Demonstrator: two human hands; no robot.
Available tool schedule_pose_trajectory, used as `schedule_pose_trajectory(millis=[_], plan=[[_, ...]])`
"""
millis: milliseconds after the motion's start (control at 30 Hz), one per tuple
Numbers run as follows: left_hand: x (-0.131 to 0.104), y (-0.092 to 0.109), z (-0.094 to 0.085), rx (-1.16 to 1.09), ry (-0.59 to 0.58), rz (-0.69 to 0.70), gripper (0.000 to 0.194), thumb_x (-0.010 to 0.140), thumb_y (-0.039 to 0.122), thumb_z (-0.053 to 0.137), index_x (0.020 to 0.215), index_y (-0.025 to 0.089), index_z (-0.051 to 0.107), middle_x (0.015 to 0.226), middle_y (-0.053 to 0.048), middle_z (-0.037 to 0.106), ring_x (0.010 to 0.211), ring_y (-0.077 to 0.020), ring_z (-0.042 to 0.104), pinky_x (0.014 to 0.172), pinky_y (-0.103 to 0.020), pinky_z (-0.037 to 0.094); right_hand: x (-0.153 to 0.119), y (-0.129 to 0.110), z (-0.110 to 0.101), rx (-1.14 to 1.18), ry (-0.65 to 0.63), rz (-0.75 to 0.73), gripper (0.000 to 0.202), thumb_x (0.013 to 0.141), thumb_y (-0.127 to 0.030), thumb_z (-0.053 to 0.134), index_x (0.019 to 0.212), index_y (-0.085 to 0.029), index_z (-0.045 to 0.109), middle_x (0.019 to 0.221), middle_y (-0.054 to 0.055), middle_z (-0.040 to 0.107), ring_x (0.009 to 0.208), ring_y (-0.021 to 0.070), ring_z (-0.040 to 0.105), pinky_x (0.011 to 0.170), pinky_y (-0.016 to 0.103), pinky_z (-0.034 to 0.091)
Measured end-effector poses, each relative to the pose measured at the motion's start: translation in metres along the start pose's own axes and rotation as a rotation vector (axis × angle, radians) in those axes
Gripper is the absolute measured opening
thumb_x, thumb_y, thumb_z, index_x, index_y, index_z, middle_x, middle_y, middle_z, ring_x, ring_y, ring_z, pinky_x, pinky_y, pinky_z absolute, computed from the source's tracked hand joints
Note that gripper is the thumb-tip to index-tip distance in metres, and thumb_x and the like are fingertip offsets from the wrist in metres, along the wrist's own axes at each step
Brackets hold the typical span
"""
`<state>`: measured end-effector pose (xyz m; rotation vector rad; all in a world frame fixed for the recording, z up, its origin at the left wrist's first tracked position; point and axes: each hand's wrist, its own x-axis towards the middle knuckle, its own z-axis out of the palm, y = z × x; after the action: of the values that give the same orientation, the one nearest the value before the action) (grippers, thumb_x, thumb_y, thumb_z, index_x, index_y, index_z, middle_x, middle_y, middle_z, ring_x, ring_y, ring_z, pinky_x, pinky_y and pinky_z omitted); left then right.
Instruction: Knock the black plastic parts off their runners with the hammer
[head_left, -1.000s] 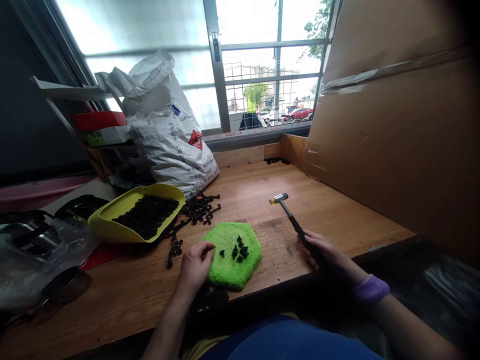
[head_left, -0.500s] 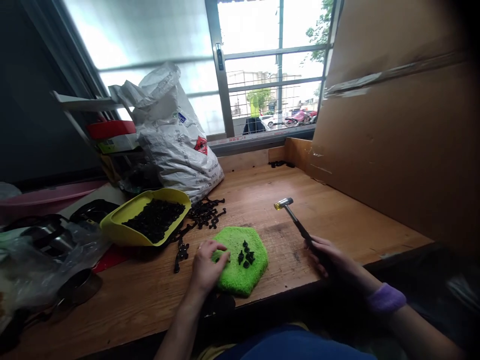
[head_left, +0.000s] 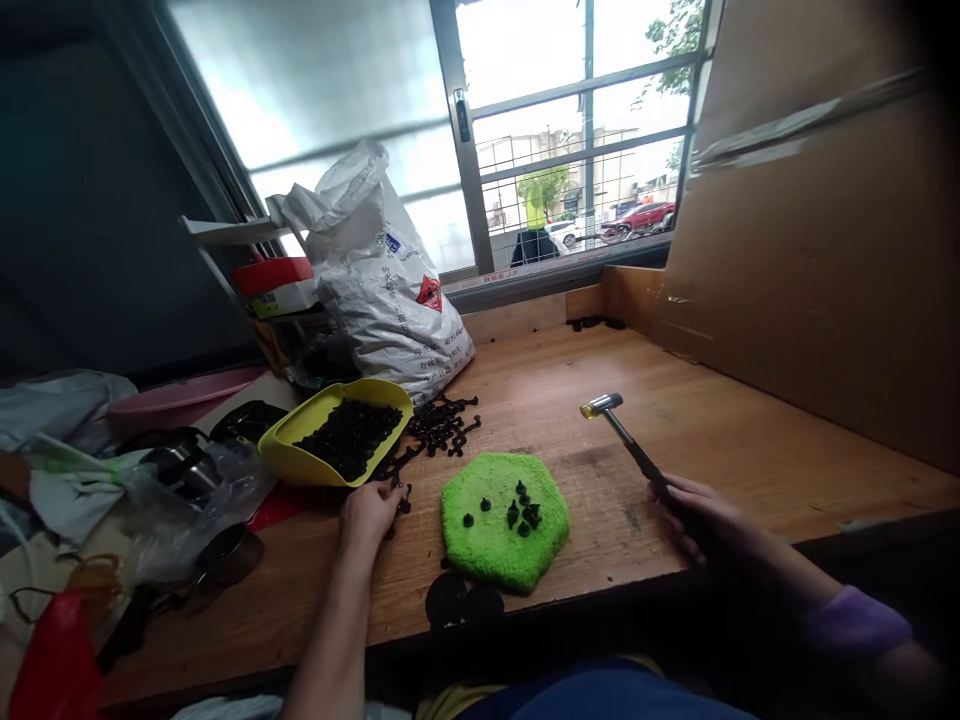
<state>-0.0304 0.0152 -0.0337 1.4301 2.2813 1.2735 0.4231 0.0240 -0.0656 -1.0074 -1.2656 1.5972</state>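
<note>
Your light came in through the window (head_left: 574,150), blown out to white, and laid a pale glare on the counter (head_left: 517,385). The left wall and lower right sank into darkness; the edges looked stretched and soft.

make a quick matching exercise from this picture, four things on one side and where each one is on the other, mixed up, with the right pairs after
1. hammer
2. black pieces in a heap
3. purple wristband
4. white sack

A. inside the yellow scoop-shaped tray
B. standing upright in front of the window
C. held in the right hand
D. around the right wrist

Right pairs: 1-C, 2-A, 3-D, 4-B
</note>
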Motion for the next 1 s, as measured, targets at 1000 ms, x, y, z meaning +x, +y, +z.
schedule_pose_trajectory(millis=[1000], plan=[[-0.065, 0.058, 0.046, -0.942, -0.315, -0.52, 0.019, 0.061, 0.013, 0.064, 0.072, 0.015, 0.049, 0.054, 0.004, 0.055, 0.037, -0.0043, 0.048, 0.031, -0.011, 0.029, -0.004, 0.003, -0.007, -0.013, -0.055, -0.024, 0.032, 0.085, -0.047, 0.052, 0.095, -0.016, 0.05, 0.055, -0.004, 0.044, 0.038, 0.0076, 0.042, 0.031, 0.015, 0.034]])
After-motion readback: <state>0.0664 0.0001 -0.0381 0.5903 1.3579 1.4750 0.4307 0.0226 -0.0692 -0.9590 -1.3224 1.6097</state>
